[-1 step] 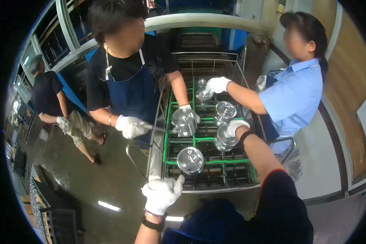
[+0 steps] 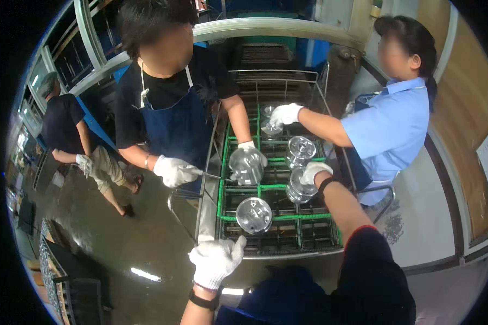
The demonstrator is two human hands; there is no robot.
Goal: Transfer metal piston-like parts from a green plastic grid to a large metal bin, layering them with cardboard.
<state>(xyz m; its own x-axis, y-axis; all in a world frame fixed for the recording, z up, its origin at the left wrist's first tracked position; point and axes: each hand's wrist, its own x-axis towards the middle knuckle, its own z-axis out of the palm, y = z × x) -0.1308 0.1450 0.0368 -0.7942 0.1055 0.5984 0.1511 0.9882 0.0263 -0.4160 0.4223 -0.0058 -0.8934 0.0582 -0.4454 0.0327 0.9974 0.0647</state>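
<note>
My right hand [image 2: 313, 173], in a white knit glove, reaches over the wire cart and holds the right side of a shiny, clear-looking cylindrical container [image 2: 299, 189]. My left hand [image 2: 217, 261], gloved too, is closed at the near left corner of the cart's metal rail [image 2: 205, 225], its thumb sticking out. Whether its curled fingers wrap the rail is hidden. Just beyond it, a similar round container [image 2: 254, 215] sits upright on the green-edged rack [image 2: 303, 215]. Another container [image 2: 301, 150] stands behind the one in my right hand.
Across the cart, an aproned co-worker [image 2: 173, 119] steadies a container [image 2: 246, 165] and holds a thin rod [image 2: 210, 175]. At right, a person in light blue [image 2: 387, 124] reaches to containers at the far end. Another person [image 2: 65, 124] stands farther left on the wet-looking floor.
The aproned co-worker's rod and container, blurred before, now show sharply. The light-blue-sleeved person's hand has shifted slightly left. My hands have barely moved.
</note>
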